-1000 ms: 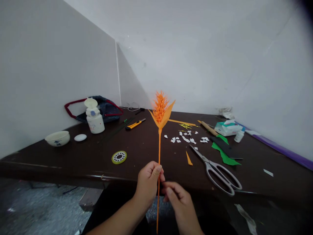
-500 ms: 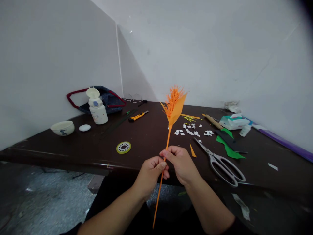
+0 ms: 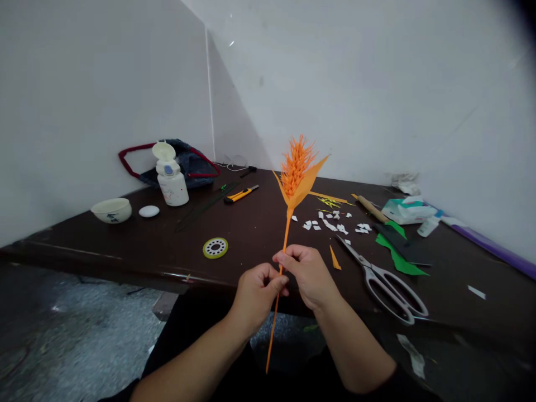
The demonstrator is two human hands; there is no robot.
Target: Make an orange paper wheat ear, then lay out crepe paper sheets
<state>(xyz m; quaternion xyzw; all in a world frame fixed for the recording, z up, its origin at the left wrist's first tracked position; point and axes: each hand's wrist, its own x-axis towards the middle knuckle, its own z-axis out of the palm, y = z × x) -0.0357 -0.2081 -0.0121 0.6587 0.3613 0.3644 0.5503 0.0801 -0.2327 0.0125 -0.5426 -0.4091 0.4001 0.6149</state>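
Observation:
An orange paper wheat ear (image 3: 298, 170) stands nearly upright before me, with pointed paper leaves at its base and a long thin stem. My left hand (image 3: 260, 291) pinches the stem between thumb and fingers. Just above it, my right hand (image 3: 306, 273) grips the same stem, also with thumb and fingertips. Below the hands the stem's lower end hangs past the table's front edge. To the right lie grey-handled scissors (image 3: 383, 282), with an orange paper scrap (image 3: 335, 258) near the blades.
Left on the dark table (image 3: 159, 251) are a bowl (image 3: 112, 211), a white bottle (image 3: 172, 187), a yellow tape roll (image 3: 215, 248) and a box cutter (image 3: 242, 194). At right lie white paper bits (image 3: 330, 225), green paper (image 3: 400, 261) and a tissue pack (image 3: 408, 211).
The wheat ear has turned a little on its stem, so both leaves now spread to the sides and the ear shows more fully. Both hands keep hold; the view has shifted slightly.

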